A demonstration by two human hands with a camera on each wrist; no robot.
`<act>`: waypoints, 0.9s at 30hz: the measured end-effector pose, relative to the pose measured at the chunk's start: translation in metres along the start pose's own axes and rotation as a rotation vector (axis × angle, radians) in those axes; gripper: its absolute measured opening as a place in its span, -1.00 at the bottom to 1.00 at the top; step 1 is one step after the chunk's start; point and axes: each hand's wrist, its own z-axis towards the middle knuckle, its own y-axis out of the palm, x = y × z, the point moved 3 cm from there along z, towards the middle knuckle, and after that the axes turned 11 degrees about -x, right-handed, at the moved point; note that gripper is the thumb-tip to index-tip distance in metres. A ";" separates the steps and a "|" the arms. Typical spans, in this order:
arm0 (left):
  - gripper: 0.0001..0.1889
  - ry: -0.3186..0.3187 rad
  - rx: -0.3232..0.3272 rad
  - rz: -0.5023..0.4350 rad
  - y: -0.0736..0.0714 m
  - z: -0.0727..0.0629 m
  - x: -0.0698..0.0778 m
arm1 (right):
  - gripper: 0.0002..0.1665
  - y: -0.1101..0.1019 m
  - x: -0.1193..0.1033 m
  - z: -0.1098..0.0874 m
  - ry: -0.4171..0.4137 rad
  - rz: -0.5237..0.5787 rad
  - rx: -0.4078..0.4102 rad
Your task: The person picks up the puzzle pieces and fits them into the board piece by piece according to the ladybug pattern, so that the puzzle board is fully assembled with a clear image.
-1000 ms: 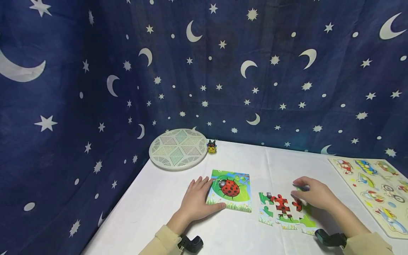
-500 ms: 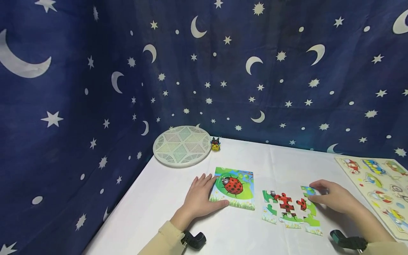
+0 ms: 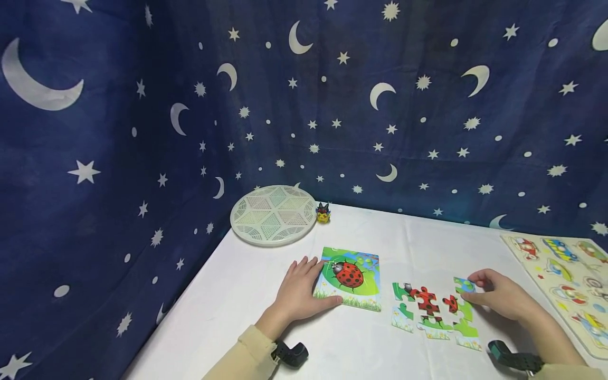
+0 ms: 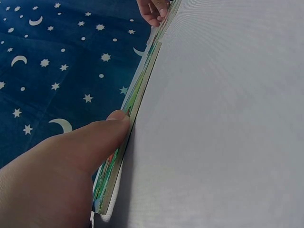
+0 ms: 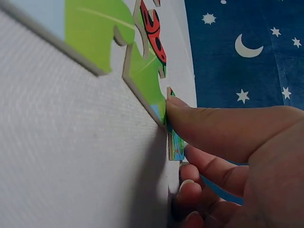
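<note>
A square ladybug picture puzzle point(image 3: 351, 277) lies on the white table. My left hand point(image 3: 301, 298) rests at its left side, fingers spread along the edge and thumb on the near edge; the left wrist view shows that thumb point(image 4: 102, 135) on the board's rim. To the right lie loose ladybug jigsaw pieces point(image 3: 427, 301), partly fitted with gaps between them. My right hand point(image 3: 501, 296) pinches a blue-and-green corner puzzle piece point(image 3: 464, 285) at the far right of this group. In the right wrist view, thumb and forefinger hold the piece point(image 5: 176, 147) beside a green edge piece point(image 5: 145, 78).
A round pale perforated board point(image 3: 273, 216) stands at the back left, next to a small yellow-and-black toy figure point(image 3: 323, 213). A wooden peg puzzle board with vehicles point(image 3: 565, 287) lies at the right. A dark blue star-patterned curtain point(image 3: 351, 105) hangs behind the table.
My right hand has moved slightly rightward against the pieces, uncovering the corner piece at its fingertips. The whole head view has shifted a little; my left hand stays on the ladybug board.
</note>
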 end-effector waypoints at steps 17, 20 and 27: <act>0.05 0.003 0.001 0.003 0.002 0.001 -0.002 | -0.04 0.002 0.002 -0.002 0.009 0.083 0.041; 0.05 0.002 0.003 0.000 0.002 0.001 -0.002 | -0.07 0.003 0.000 -0.004 0.004 0.109 0.066; 0.04 0.008 0.010 -0.009 0.001 0.000 -0.002 | -0.21 0.008 -0.007 -0.007 -0.040 0.162 0.114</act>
